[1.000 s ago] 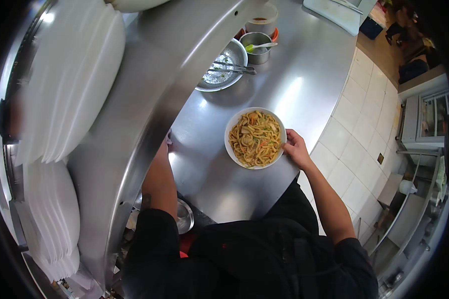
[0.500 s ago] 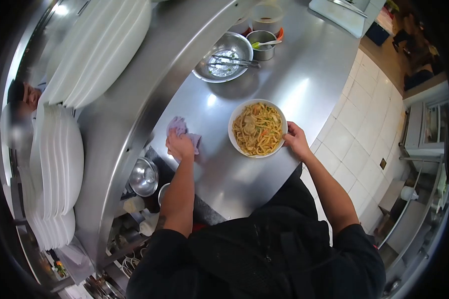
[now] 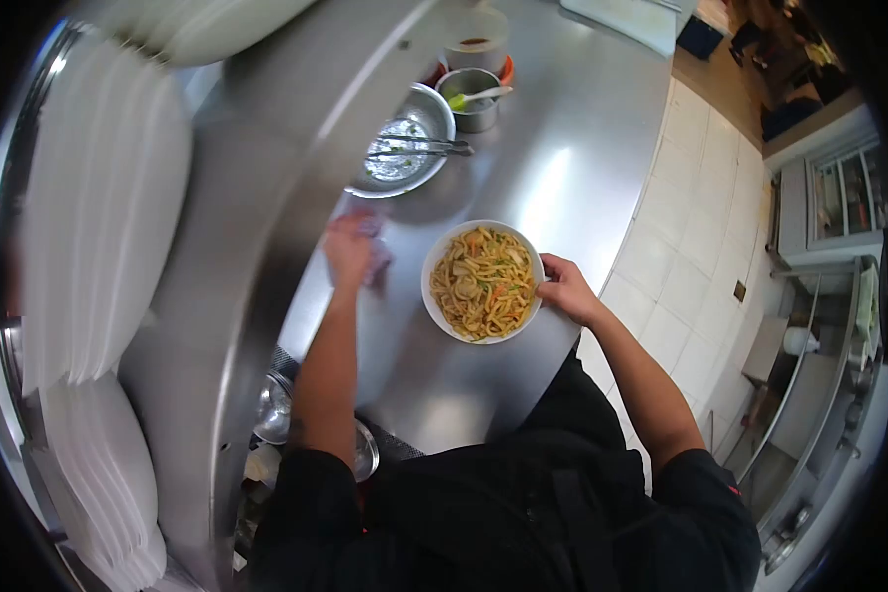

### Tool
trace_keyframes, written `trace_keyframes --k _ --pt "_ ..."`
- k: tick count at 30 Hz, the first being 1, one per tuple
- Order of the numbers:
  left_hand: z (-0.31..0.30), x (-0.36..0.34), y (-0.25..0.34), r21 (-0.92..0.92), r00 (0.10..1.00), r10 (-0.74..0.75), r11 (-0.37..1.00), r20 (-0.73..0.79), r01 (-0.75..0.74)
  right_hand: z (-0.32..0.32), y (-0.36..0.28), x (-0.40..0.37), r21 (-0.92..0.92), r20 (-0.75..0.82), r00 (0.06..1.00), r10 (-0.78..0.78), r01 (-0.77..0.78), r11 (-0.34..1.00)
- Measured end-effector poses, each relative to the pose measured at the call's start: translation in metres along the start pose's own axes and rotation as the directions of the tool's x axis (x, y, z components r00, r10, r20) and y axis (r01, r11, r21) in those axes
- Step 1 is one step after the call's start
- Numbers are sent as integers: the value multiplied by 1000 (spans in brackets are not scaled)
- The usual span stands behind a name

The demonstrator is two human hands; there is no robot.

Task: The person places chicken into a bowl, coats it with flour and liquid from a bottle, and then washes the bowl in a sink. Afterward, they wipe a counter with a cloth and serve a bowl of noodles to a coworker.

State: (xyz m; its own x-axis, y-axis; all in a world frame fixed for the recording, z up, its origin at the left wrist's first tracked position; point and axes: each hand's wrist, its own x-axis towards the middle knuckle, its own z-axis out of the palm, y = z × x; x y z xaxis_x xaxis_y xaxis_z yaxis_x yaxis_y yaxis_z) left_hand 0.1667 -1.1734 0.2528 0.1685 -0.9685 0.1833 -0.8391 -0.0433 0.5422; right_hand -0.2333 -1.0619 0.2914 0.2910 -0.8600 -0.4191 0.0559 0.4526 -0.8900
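Observation:
A white bowl (image 3: 432,314) full of noodles with bits of vegetable stands on the steel counter (image 3: 444,395). My right hand (image 3: 568,289) pinches the bowl's right rim, thumb and fingers closed on it. To the left of the bowl, my left hand (image 3: 349,253) is closed on a purple cloth (image 3: 378,261), blurred by motion, near the raised steel shelf's edge. Beyond the hands, a metal bowl (image 3: 434,111) holds tongs (image 3: 419,147) and green scraps. A metal pot (image 3: 478,118) beside it contains a spoon with a pale handle.
Stacked white plates (image 3: 109,197) fill the shelf (image 3: 217,247) at left. A white board (image 3: 627,22) lies at the counter's far end. Metal bowls (image 3: 272,409) sit below the shelf. Tiled floor (image 3: 656,296) and a wire rack (image 3: 809,395) are on the right.
The view has shifted, so the plates look closer. My left hand has moved away from me with the cloth, towards the metal bowl. My right hand still holds the noodle bowl's rim.

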Motion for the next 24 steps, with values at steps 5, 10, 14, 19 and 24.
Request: trace_keyframes --k 5,10,14,19,24 --pt "-1 -62 34 -68 986 125 991 113 -118 -3 1 8 -11 47 998 29 -28 1000" --pt "-2 -151 30 31 970 -173 983 -170 181 -4 7 22 26 44 994 98 -99 995" --pt "-17 -233 59 49 903 -308 940 -301 337 -2 0 20 95 93 988 127 -136 986" --pt "-18 -319 108 41 815 -465 860 -346 509 -4 -2 22 96 169 975 146 -164 982" --pt "-21 -357 150 102 759 -522 795 -390 599 -6 -6 32 52 237 951 196 -214 976"
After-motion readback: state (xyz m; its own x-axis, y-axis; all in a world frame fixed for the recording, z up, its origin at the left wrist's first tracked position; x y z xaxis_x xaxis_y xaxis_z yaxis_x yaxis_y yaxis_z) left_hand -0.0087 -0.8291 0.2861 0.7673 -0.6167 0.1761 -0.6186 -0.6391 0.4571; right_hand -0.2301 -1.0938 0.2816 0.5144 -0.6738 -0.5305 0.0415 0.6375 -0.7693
